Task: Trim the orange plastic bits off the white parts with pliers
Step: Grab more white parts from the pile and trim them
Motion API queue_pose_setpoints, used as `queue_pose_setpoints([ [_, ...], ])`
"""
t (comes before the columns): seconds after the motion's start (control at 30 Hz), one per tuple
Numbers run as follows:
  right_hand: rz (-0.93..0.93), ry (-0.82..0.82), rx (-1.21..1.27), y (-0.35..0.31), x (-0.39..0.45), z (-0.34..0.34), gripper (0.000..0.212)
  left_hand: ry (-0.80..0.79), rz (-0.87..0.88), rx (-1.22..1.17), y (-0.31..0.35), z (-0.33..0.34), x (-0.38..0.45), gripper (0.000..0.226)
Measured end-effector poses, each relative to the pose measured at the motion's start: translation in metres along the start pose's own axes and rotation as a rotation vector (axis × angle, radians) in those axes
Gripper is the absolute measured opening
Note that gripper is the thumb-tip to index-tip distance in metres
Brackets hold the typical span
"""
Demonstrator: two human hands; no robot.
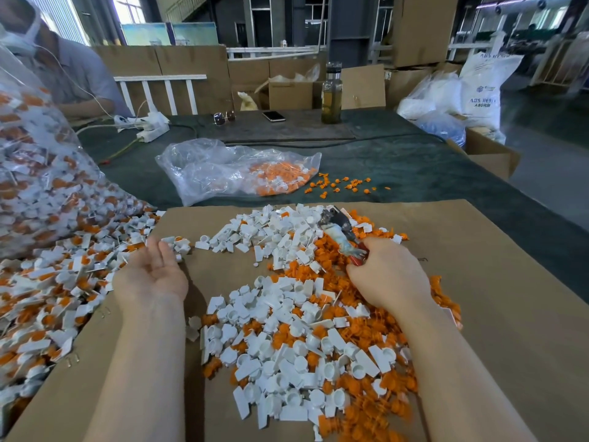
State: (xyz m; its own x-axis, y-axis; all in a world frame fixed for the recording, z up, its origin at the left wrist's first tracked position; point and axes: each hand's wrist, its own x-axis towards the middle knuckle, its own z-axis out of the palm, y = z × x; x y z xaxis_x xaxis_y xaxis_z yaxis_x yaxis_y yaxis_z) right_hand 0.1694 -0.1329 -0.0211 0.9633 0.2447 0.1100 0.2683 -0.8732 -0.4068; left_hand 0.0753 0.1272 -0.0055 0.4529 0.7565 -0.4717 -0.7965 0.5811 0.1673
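Note:
My right hand (387,275) grips the red handles of the pliers (339,229), whose metal jaws point up and left over the pile. A heap of trimmed white parts (280,339) mixed with orange bits (360,317) lies on the cardboard sheet (478,282) between my arms. My left hand (153,275) lies palm up with relaxed fingers and holds nothing; its fingertips reach a few loose white parts (178,244). Untrimmed white-and-orange parts (47,298) spill from a clear bag (35,173) at the left.
A second clear bag (236,167) with orange-and-white parts lies on the green table (414,167), with loose orange bits (341,185) beside it. Farther back are a bottle (331,94), a phone (273,116), sunglasses (224,118) and a power strip (153,130). Another person (63,71) sits at the far left.

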Motion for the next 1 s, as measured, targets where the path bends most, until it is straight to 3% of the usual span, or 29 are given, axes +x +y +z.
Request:
queue_pose_setpoints([
  [0.1,-0.056,-0.062,0.030,-0.001,0.001,-0.001,0.019,-0.020,0.030,0.095,-0.002,-0.001,-0.002,0.037],
  [0.23,-0.109,-0.151,-0.022,-0.004,0.000,0.000,0.019,-0.092,0.105,0.867,-0.011,0.002,-0.014,0.019],
  [0.3,-0.114,-0.140,-0.079,-0.005,-0.001,0.002,0.016,-0.240,0.128,1.231,-0.020,0.000,-0.021,0.015],
  [0.43,-0.093,-0.060,-0.129,-0.007,-0.002,0.007,0.016,-0.624,0.273,1.767,-0.043,-0.013,-0.034,0.010],
  [0.5,-0.083,-0.017,-0.168,-0.009,-0.003,0.009,0.019,-0.737,0.355,1.956,-0.051,-0.018,-0.034,0.011],
  [0.63,-0.059,0.042,-0.225,-0.009,-0.005,0.009,0.031,-0.826,0.397,2.198,-0.060,-0.023,-0.030,0.025],
  [0.9,-0.086,-0.043,-0.207,-0.014,-0.006,0.007,0.027,-0.812,0.420,2.210,-0.062,-0.025,-0.027,0.009],
  [1.0,-0.088,-0.024,-0.167,-0.015,-0.007,0.008,0.020,-0.871,0.471,2.279,-0.063,-0.026,-0.026,0.018],
])
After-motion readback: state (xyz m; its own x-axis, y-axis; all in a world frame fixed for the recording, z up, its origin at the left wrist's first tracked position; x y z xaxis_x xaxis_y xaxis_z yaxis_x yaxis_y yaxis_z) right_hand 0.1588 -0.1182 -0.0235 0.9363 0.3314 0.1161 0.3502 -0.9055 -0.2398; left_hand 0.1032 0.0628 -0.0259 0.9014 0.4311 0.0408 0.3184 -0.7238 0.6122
